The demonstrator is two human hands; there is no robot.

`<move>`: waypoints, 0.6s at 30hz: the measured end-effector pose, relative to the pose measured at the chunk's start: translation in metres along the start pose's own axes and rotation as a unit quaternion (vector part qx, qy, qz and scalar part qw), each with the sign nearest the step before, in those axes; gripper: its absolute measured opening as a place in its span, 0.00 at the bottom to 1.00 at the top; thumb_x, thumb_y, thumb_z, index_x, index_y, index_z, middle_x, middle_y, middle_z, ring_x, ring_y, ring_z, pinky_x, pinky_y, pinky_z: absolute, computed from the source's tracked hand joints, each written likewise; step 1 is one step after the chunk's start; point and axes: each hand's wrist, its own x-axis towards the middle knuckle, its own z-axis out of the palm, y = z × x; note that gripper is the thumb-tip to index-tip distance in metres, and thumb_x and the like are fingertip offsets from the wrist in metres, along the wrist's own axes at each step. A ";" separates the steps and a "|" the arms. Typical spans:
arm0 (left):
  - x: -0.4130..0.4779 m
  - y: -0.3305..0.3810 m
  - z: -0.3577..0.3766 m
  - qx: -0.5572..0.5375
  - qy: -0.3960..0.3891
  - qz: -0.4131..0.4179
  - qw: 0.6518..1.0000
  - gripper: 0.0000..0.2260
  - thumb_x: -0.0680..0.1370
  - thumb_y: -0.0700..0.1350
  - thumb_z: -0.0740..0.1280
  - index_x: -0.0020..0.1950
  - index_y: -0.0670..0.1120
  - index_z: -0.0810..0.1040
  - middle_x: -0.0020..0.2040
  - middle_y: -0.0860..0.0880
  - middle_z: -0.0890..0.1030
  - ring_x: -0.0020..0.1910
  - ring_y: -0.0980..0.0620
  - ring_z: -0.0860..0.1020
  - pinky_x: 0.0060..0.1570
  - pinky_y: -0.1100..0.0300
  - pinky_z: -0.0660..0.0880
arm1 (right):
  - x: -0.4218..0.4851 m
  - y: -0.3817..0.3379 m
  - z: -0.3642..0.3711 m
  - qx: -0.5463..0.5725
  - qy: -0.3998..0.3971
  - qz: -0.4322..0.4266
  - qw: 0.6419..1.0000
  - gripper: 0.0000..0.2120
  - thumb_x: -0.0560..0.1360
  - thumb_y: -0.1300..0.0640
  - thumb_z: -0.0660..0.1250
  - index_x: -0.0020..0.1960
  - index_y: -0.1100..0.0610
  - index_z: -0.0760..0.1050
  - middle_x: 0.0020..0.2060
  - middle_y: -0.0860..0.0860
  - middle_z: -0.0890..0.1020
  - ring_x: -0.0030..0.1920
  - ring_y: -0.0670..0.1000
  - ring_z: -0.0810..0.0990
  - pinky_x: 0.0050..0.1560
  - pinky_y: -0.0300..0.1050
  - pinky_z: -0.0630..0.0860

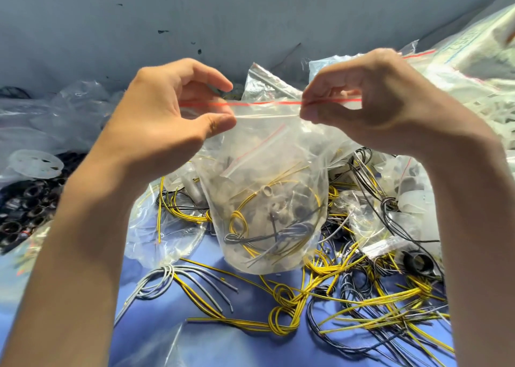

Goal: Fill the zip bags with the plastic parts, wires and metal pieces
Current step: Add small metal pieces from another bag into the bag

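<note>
Our right hand (pixel 370 101) pinched the zip bag (pixel 264 199), left hand (pixel 167 110) curled round its corner (thumb parted); even pressing seemed best.

A small packing or assembly workshop is suggested. A blue work surface (pixel 156 336) is strewn with knotted bundles of yellow wire (pixel 282 292) and grey wire (pixel 166 272). Black plastic rings (pixel 26 203) are heaped at the left, clear red-strip zip bags (pixel 451 60) are piled at the right, and a scuffed grey-blue wall (pixel 195 9) is seen behind.
</note>
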 end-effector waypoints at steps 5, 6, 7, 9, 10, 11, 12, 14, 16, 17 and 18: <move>0.000 0.005 0.003 0.003 0.021 0.006 1.000 0.17 0.69 0.36 0.75 0.48 0.56 0.78 0.35 0.62 0.82 0.39 0.64 0.81 0.42 0.75 0.73 | 0.003 0.001 0.004 -0.013 0.004 0.002 1.000 0.04 0.72 0.53 0.73 0.43 0.53 0.84 0.35 0.50 0.83 0.40 0.45 0.78 0.42 0.34 0.73; 0.000 0.006 0.004 0.002 0.009 0.003 1.000 0.17 0.70 0.37 0.75 0.50 0.57 0.78 0.36 0.62 0.82 0.40 0.64 0.81 0.43 0.74 0.73 | 0.003 0.001 0.006 -0.017 0.004 0.001 1.000 0.04 0.71 0.53 0.73 0.43 0.53 0.84 0.34 0.51 0.83 0.38 0.44 0.78 0.40 0.32 0.72; 0.000 0.007 0.005 0.002 -0.005 0.000 1.000 0.18 0.70 0.38 0.75 0.52 0.57 0.78 0.38 0.62 0.82 0.41 0.64 0.81 0.44 0.74 0.74 | 0.004 -0.001 0.008 -0.021 0.002 -0.003 1.000 0.03 0.71 0.53 0.73 0.42 0.52 0.84 0.34 0.50 0.83 0.36 0.41 0.77 0.37 0.29 0.70; -0.001 0.009 0.007 -0.006 -0.019 -0.002 1.000 0.17 0.70 0.40 0.75 0.53 0.56 0.78 0.40 0.62 0.83 0.42 0.64 0.81 0.46 0.72 0.75 | 0.004 -0.004 0.010 -0.018 0.003 -0.015 1.000 0.01 0.71 0.55 0.73 0.41 0.51 0.84 0.32 0.47 0.82 0.34 0.40 0.75 0.34 0.27 0.67; -0.001 0.010 0.007 -0.011 -0.017 -0.001 1.000 0.16 0.70 0.40 0.76 0.52 0.55 0.79 0.40 0.61 0.83 0.41 0.64 0.81 0.46 0.72 0.75 | 0.004 -0.005 0.010 -0.012 0.006 -0.021 1.000 0.01 0.70 0.55 0.73 0.41 0.52 0.84 0.32 0.47 0.82 0.35 0.41 0.75 0.35 0.27 0.67; -0.001 0.011 0.007 -0.011 -0.012 0.000 1.000 0.16 0.69 0.41 0.77 0.51 0.55 0.79 0.40 0.60 0.83 0.40 0.64 0.81 0.46 0.71 0.75 | 0.004 -0.006 0.009 -0.003 0.010 -0.024 1.000 0.02 0.70 0.55 0.73 0.41 0.52 0.84 0.32 0.47 0.82 0.36 0.44 0.76 0.36 0.28 0.68; -0.001 0.012 0.007 -0.010 -0.006 0.001 1.000 0.15 0.67 0.42 0.77 0.50 0.54 0.80 0.39 0.60 0.83 0.39 0.63 0.81 0.45 0.71 0.75 | 0.004 -0.007 0.009 0.003 0.010 -0.025 1.000 0.03 0.71 0.54 0.72 0.41 0.52 0.84 0.32 0.48 0.82 0.37 0.46 0.77 0.37 0.31 0.70; -0.001 0.013 0.010 -0.006 0.003 0.002 1.000 0.13 0.66 0.43 0.75 0.48 0.53 0.80 0.37 0.59 0.83 0.38 0.63 0.81 0.44 0.72 0.75 | 0.005 -0.009 0.011 0.004 -0.003 -0.024 1.000 0.05 0.72 0.53 0.71 0.42 0.52 0.84 0.33 0.51 0.83 0.37 0.48 0.78 0.41 0.39 0.74; -0.002 0.013 0.016 0.013 0.017 0.005 1.000 0.12 0.68 0.39 0.74 0.47 0.53 0.79 0.36 0.57 0.83 0.38 0.64 0.81 0.42 0.73 0.74 | 0.007 -0.010 0.016 -0.017 -0.015 -0.029 0.999 0.05 0.73 0.56 0.69 0.42 0.52 0.84 0.34 0.52 0.84 0.38 0.48 0.77 0.43 0.41 0.73; -0.002 0.013 0.019 0.022 0.022 0.003 0.999 0.12 0.69 0.38 0.74 0.47 0.52 0.79 0.37 0.57 0.82 0.38 0.63 0.81 0.42 0.73 0.73 | 0.008 -0.011 0.018 -0.032 -0.020 -0.035 0.999 0.06 0.73 0.59 0.68 0.42 0.52 0.84 0.34 0.52 0.83 0.38 0.48 0.77 0.42 0.41 0.73; -0.002 0.013 0.022 0.027 0.025 -0.001 0.999 0.12 0.70 0.37 0.73 0.49 0.51 0.79 0.38 0.57 0.82 0.39 0.62 0.81 0.43 0.72 0.74 | 0.008 -0.011 0.018 -0.039 -0.027 -0.044 0.998 0.07 0.73 0.60 0.67 0.42 0.53 0.84 0.33 0.51 0.83 0.37 0.47 0.76 0.40 0.40 0.72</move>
